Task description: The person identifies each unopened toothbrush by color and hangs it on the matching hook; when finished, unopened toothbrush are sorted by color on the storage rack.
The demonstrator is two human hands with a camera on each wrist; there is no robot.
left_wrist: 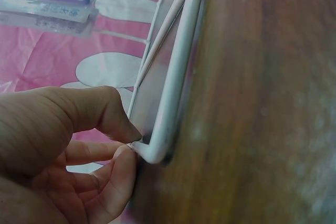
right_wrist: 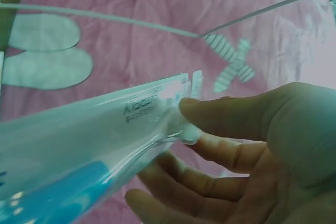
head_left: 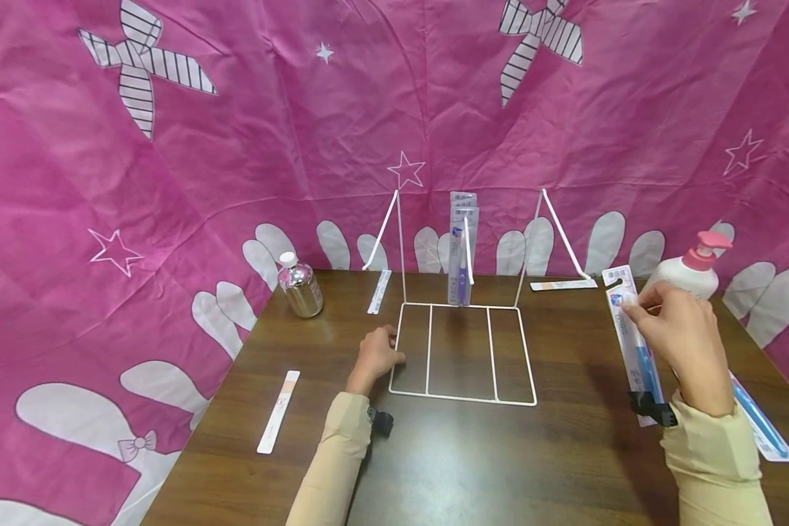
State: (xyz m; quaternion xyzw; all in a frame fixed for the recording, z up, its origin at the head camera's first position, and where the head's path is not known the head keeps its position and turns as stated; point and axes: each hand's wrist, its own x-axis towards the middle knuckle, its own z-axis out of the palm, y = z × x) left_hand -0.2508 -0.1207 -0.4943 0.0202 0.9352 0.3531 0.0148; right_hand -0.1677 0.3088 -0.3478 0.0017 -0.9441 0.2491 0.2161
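Note:
My left hand (head_left: pixel 375 358) pinches the left base rod of a white wire display rack (head_left: pixel 462 399). In the left wrist view, its thumb and index finger meet near the frame's bent corner (left_wrist: pixel 156 153). Packaged toothbrushes (head_left: pixel 462 285), the front one purple, hang from the rack's middle hook. To the right of the rack, my right hand (head_left: pixel 687 343) holds a packaged blue toothbrush (head_left: pixel 624 332) upright, slightly tilted. Thumb and index finger grip the pack's upper end, plain in the right wrist view, where the clear pack (right_wrist: pixel 105 124) stretches off to the left. The rack's outer hooks are bare.
A silver bottle with a white cap (head_left: pixel 302 292) stands back left. At the right is a white pump bottle (head_left: pixel 680 277), partly behind my right hand. Another packaged blue toothbrush (head_left: pixel 765 427) lies by my right wrist. White printed strips (head_left: pixel 279 413) lie about the wooden table; pink cloth hangs behind.

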